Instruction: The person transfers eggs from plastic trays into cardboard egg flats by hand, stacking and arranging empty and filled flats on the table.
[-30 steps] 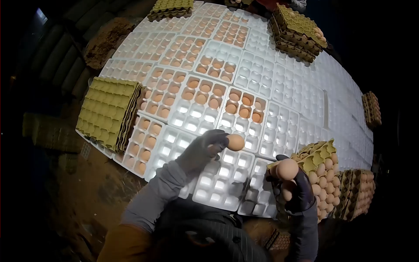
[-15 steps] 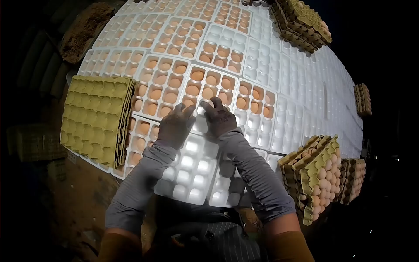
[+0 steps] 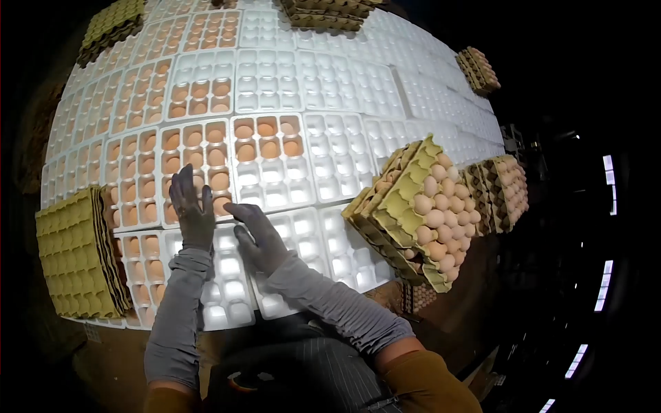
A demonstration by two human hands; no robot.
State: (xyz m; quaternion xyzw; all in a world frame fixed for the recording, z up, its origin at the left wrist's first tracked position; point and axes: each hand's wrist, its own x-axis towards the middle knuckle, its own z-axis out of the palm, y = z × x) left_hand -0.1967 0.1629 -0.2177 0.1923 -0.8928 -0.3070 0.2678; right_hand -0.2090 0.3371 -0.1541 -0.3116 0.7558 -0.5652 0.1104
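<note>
Egg [image 3: 221,206] lies between left hand [image 3: 193,212] and right hand [image 3: 260,237], both thumbs wide from fingers.

A: Place type?
B: Egg-packing area, shed or warehouse, can't tell which. White trays [image 3: 278,182] in rows left of the loaded pulp-tray stack [image 3: 394,193], many cells filled with eggs [image 3: 270,149].
A: Other cues?
B: Another pulp-tray pile [image 3: 72,255], far left of that stack. 4 bright strips [image 3: 604,286], lights or windows, right of it in the dark. Brown floor [image 3: 460,315] below it.
</note>
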